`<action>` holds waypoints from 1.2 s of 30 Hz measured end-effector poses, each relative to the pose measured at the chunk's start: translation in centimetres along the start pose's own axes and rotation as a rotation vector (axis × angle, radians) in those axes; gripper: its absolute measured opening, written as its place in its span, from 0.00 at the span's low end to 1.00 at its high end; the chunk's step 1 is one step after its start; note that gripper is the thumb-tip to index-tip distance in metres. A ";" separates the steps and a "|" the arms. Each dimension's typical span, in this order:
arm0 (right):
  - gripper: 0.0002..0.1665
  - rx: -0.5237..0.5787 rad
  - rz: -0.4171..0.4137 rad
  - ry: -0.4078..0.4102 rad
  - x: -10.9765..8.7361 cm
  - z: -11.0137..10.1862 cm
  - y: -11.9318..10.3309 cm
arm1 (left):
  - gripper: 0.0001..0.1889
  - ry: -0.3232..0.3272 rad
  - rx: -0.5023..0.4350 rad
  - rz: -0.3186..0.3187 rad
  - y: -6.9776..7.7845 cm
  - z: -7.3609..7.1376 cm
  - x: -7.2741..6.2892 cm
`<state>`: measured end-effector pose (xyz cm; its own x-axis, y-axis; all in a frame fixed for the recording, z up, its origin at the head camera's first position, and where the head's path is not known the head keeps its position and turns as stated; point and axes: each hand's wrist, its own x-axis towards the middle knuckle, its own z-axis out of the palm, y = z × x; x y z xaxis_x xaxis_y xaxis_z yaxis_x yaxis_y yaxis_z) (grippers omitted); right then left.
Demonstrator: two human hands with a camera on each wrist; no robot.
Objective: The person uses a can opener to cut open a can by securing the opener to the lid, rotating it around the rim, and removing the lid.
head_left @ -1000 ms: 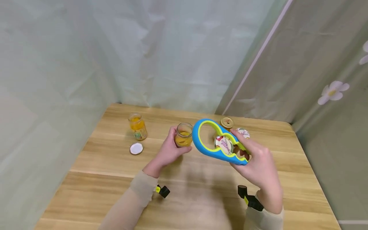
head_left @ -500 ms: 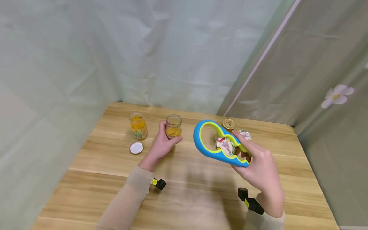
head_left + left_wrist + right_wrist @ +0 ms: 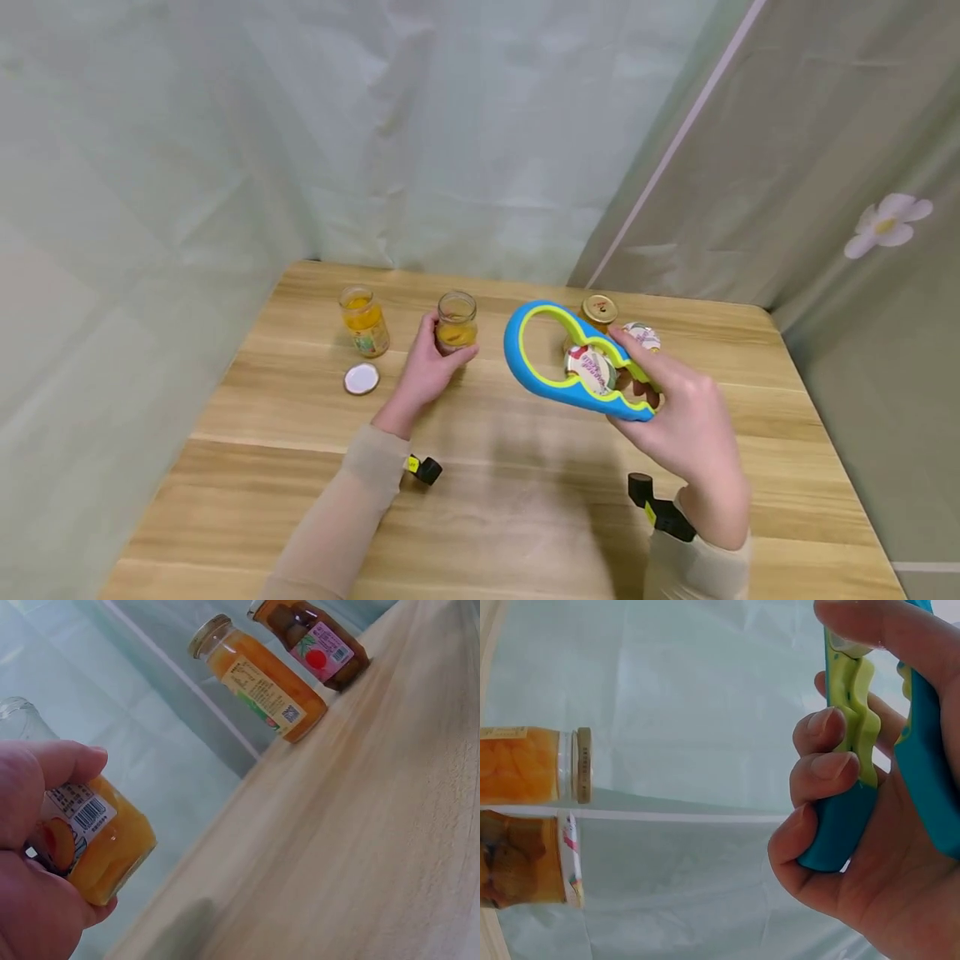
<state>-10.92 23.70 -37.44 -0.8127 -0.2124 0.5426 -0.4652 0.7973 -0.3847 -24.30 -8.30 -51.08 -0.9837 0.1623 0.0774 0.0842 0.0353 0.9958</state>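
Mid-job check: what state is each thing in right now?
Held jar: open, gripped by left hand
Far-left jar: open, upright
White-faced lid: off, flat on table
Gold-lidded jar: closed, upright
Brown jar: closed, upright
Blue opener: gripped by right hand
Loose printed lid: inside the opener

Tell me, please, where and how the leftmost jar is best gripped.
Probably round the body of the leftmost jar, below its rim, from its left: it stands upright with an open mouth, a loose lid lies in front, and the left hand holds another jar to the right.
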 end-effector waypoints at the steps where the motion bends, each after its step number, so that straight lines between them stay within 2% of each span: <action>1: 0.48 0.001 0.000 -0.008 0.0 0.1 0.0 | 0.39 0.005 0.005 -0.010 -0.1 0.0 -0.1; 6: 0.50 -0.004 -0.007 -0.033 -0.3 0.6 0.1 | 0.38 0.029 0.020 -0.047 -0.6 0.1 -0.3; 11: 0.49 -0.015 -0.003 -0.023 -0.4 0.4 0.1 | 0.40 0.029 0.055 -0.059 -1.2 0.4 -0.1; 19: 0.49 -0.015 0.000 -0.040 -0.6 0.3 -0.2 | 0.39 0.065 -0.010 -0.086 -1.8 0.3 -0.1; 24: 0.49 -0.013 -0.003 -0.042 -0.8 0.1 -0.2 | 0.40 0.086 -0.016 -0.111 -2.3 0.3 0.1; 31: 0.48 0.025 0.007 -0.038 -1.2 -0.1 -0.4 | 0.39 0.107 0.022 -0.121 -2.7 0.2 -0.5; 36: 0.48 0.044 0.023 -0.037 -1.6 0.0 -0.5 | 0.40 0.096 0.054 -0.127 -2.8 -0.3 -0.8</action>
<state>-9.38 23.64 -38.08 -0.8353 -0.2155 0.5057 -0.4605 0.7768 -0.4295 -23.76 -8.86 -53.88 -0.9974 0.0582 -0.0418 -0.0356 0.1034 0.9940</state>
